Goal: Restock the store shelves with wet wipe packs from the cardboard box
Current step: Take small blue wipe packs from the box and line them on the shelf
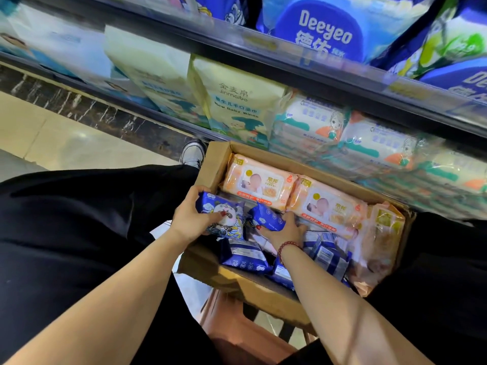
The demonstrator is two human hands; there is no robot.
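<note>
Both hands (191, 219) gripping blue packs (224, 216) inside cardboard box (210, 164).

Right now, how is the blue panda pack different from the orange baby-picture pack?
The small dark-blue panda wet wipe pack is smaller; the peach-orange baby-picture wet wipe pack is bigger. The blue pack is gripped by the left hand; the orange pack lies flat, untouched. Both are wipe packs at the cardboard box.

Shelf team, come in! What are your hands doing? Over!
Left hand grips panda pack. Right hand grips small blue pack. Both low in cardboard box, not yet shelved. Nothing blocks the lift.
</note>
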